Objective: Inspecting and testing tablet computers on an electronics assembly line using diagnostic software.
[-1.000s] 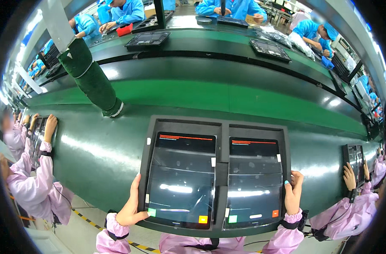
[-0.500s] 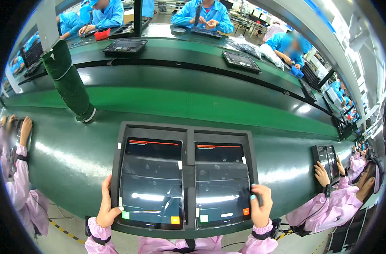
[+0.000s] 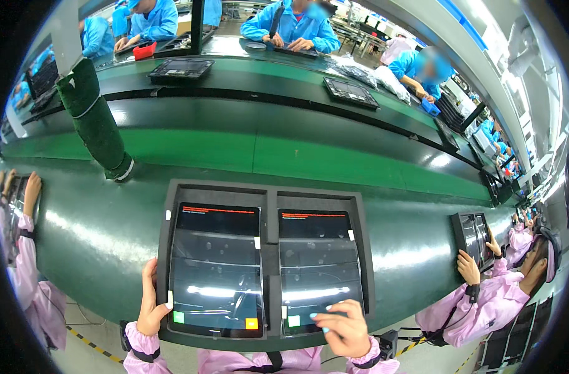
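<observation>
My black two-bay tray [image 3: 272,215] sits at the near edge of a green bench [image 3: 97,249]. The left tablet [image 3: 216,268] and right tablet [image 3: 318,268] are both seated, face up and lit, colored squares showing; neither seems finished with. My left hand [image 3: 151,316] clasps the tray's side, thumb on top. My right hand [image 3: 348,330], fingers loosely spread, hovers over the right tablet's lower corner, hiding it; whether a fingertip touches, I cannot tell. Glare streaks both screens. Beyond stands a green-wrapped post [image 3: 97,121]; to the right, a pink-sleeved co-worker [image 3: 465,308] holds another tray [image 3: 474,240].
</observation>
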A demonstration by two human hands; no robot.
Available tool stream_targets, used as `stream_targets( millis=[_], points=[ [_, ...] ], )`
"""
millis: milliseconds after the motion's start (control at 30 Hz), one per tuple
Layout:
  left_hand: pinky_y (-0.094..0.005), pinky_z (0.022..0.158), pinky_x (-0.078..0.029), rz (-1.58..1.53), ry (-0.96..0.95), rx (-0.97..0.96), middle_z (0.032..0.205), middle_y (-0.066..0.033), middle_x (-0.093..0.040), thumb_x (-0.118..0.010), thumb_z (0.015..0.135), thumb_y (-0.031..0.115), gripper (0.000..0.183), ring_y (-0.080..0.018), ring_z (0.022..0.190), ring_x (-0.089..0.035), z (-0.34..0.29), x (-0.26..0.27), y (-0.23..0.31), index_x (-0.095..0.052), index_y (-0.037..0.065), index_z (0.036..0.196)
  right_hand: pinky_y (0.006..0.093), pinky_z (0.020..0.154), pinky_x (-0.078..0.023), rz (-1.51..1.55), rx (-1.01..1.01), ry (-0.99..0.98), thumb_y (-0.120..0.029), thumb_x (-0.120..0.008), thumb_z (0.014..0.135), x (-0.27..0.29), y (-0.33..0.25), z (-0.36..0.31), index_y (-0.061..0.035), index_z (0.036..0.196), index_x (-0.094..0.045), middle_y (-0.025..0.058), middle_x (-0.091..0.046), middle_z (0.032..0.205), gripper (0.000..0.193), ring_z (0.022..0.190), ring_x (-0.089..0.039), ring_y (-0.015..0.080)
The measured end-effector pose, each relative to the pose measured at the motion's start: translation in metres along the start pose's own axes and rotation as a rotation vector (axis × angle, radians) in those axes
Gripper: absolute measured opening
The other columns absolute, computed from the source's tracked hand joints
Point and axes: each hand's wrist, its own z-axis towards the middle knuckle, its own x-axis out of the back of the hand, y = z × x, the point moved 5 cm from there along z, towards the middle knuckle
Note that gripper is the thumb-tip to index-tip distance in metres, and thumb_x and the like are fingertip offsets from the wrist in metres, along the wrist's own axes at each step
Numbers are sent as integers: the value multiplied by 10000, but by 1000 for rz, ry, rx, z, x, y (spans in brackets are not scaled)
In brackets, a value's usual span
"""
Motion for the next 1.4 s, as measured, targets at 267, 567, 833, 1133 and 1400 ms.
stream_targets(
  millis=[267,567,833,1133,1400],
  points=[
    [-354,1091,-81,-51,-61,-21,1380,-183,-169,-618,543,326,1058,-291,1338,-138,-3,-1,-6,-97,-48,1384,391,802,-394,77,16,-30,23,-554,610,-19,-5,3,-64,799,-654,6,-679,930,232,918,-542,231],
    [-390,1094,-50,63,-151,-35,1397,-218,-146,-615,502,160,1029,-352,1344,-91,-5,4,-7,-118,-20,1384,394,832,-375,65,-40,-20,26,-548,610,-20,-3,2,-57,778,-638,41,-686,883,208,911,-535,252],
    [-400,1079,-160,139,-179,-35,1396,-208,-190,-586,682,65,882,-321,1326,-189,14,13,15,-82,0,1403,378,863,-394,-76,-330,288,24,-505,697,32,49,-9,-4,890,-586,141,-623,948,211,966,-512,287],
    [-375,1092,-73,99,-108,-13,1402,-188,-153,-573,649,44,888,-296,1341,-109,36,4,1,-95,-12,1396,356,945,-323,203,-593,436,-125,-382,897,25,130,-33,-4,1244,-386,125,-435,1248,367,1096,-437,233],
    [-359,1090,-80,39,-117,17,1386,-182,-154,-563,648,59,879,-291,1334,-118,38,-1,1,-94,-23,1388,344,937,-328,164,-673,419,-141,-385,907,26,128,-32,-10,1227,-401,130,-462,1212,346,1087,-442,229]
  ],
)
